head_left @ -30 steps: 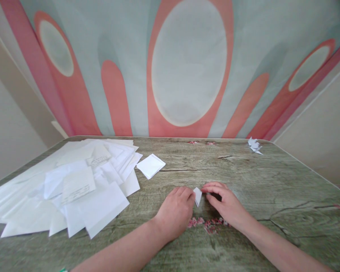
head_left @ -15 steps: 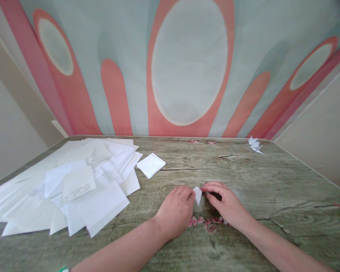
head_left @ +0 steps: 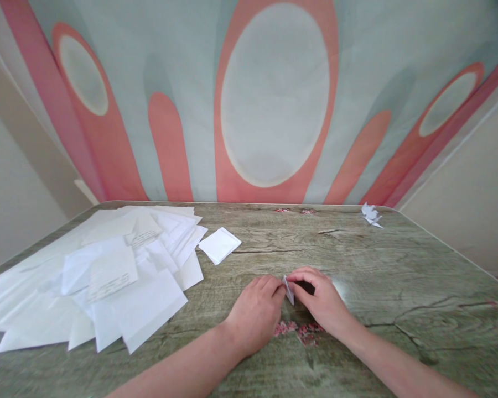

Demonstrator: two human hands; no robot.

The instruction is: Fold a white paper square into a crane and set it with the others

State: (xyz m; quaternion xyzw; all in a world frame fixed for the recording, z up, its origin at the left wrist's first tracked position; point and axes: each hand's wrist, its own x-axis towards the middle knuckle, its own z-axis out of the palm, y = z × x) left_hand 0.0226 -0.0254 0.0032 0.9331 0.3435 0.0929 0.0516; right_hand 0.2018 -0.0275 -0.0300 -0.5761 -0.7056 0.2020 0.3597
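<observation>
We see left hand (head_left: 255, 312) and right hand (head_left: 321, 301) — fingers (head_left: 305, 271) of both clamped on small folded paper (head_left: 289, 294) — above worktop (head_left: 402, 271).

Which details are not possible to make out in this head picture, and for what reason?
All in the head view:
- Small folded paper: its left part is hidden by the left hand.
- Left thumb: hidden behind that hand.
- Printed sheet: writing too small and blurred to read.
- Paper pile: cut off by the left edge; lower sheets covered.
- White paper shapes: too small to count.
</observation>
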